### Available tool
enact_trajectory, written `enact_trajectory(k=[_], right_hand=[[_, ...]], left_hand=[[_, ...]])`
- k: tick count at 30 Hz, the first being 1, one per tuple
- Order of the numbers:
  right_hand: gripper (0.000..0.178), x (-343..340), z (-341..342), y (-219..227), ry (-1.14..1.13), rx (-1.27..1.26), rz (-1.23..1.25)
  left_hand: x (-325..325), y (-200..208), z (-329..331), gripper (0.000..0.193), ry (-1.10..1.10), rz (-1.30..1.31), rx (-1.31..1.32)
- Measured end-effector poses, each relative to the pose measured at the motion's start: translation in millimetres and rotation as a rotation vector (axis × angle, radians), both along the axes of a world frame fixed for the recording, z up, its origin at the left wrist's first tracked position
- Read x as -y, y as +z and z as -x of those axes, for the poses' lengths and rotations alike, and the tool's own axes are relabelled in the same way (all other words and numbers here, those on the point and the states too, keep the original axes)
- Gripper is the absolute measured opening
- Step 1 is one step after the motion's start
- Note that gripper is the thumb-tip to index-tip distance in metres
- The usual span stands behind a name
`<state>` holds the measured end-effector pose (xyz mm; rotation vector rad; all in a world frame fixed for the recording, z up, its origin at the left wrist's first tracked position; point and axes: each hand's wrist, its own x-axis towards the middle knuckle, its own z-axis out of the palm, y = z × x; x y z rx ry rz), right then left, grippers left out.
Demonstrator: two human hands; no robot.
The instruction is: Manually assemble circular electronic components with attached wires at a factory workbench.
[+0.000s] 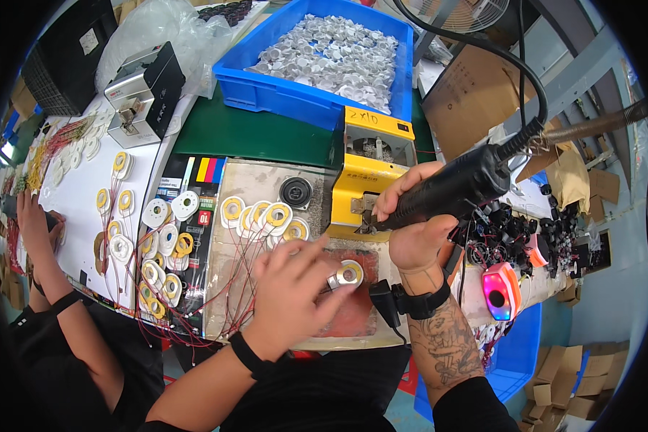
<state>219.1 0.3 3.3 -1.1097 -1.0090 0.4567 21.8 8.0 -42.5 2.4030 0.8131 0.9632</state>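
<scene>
My right hand (417,237) grips a black electric screwdriver (446,191), its tip at the front of a yellow screw feeder (371,173). Over the work mat, my left hand (291,295) is slightly blurred, fingers and thumb apart, with nothing visible in it. Close to its thumb, a white disc with a yellow ring (349,273) sits on a reddish plate (345,317); whether the thumb touches it I cannot tell. Left of the feeder lie several similar wired discs (255,216) and a round black part (296,192).
A blue bin (241,86) of clear plastic pieces stands at the back. More wired discs (155,273) lie left, near a co-worker's arm (72,309). A black feeder (147,93) stands behind them. Black parts and a glowing device (500,291) are at right.
</scene>
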Motion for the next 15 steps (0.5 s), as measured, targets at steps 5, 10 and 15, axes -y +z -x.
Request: enact_trajectory(k=[5,10,15], right_hand=[[0.096,21.1,3.0,7.2,0.083,-0.125,0.027],[0.095,50.2,20.7,4.8,0.117,-0.14,0.031],[0.095,50.9,28.0,-3.0,0.074,-0.096,0.092]], left_hand=[[14.6,-16.9,-8.7,0.026,-0.027,-0.046,-0.051],[16.5,-21.7,-9.9,0.02,-0.007,-0.013,-0.019],[17.3,-19.7,-10.0,0.021,-0.009,-0.016,-0.035]])
